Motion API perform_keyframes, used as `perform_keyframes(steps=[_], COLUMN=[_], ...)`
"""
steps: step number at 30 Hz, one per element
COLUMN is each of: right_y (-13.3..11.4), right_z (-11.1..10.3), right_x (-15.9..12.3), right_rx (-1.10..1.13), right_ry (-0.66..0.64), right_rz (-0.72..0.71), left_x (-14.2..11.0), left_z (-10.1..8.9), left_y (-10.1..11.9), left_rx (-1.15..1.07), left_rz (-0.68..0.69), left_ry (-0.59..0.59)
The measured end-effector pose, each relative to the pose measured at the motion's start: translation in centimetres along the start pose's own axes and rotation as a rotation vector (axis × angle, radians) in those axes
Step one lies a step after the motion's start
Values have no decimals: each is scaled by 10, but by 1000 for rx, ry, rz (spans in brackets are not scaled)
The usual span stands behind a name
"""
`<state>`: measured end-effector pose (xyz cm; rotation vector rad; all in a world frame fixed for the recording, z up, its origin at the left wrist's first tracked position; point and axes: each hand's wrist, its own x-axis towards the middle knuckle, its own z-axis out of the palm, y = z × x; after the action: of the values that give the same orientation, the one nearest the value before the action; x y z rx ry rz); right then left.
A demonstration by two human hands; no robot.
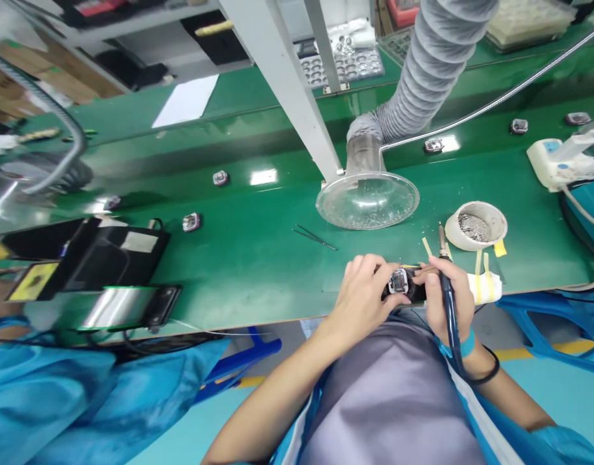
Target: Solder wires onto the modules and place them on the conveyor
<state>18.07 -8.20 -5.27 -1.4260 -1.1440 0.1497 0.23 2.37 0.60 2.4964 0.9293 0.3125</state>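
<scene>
At the bench's front edge my left hand (362, 290) grips a small electronic device (398, 281) with a pale rim and an exposed circuit inside. A black part lies beside and under it; whether it is a fixture is unclear. My right hand (454, 294) is closed around a soldering iron (448, 303), whose tip points up and away from the device. That hand's fingertips also reach toward the device's right side. A white cup (494, 226) of silvery bits stands just beyond the iron. Tweezers (314, 237) lie on the green mat, left of my hands.
A clear extraction hood (368, 201) on a grey hose (425, 71) hangs ahead, beside a white post (297, 97). Similar small devices (191, 222) sit along the bench. A white wrapped bundle (485, 289) lies right. At left, a co-worker's blue sleeve (59, 381) shows near black equipment (122, 255).
</scene>
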Motion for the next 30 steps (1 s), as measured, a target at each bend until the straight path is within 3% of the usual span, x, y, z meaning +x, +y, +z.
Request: perform_keyframes(steps=[7, 11, 13, 16, 20, 24, 30], right_y=[-6, 2, 9, 18, 24, 25, 13], right_z=[-23, -49, -59, -69, -75, -70, -43], right_x=[1, 2, 5, 10, 12, 11, 11], right_rx=[-82, -194, -249, -395, -449, -380, -233], right_ry=[-32, 37, 80, 51, 67, 88, -66], right_rz=[-20, -138, -207, -229, -175, -154, -156], left_x=[-10, -50, -80, -121, -155, -169, -173], left_z=[13, 14, 14, 23, 47, 65, 98], left_y=[-1, -5, -10, -26, -58, -86, -102], left_rx=[12, -132, -217, -264, -52, 169, 209], left_rz=[16, 123, 136, 42, -212, -409, -434], left_ry=[102, 368, 402, 295, 109, -154, -233])
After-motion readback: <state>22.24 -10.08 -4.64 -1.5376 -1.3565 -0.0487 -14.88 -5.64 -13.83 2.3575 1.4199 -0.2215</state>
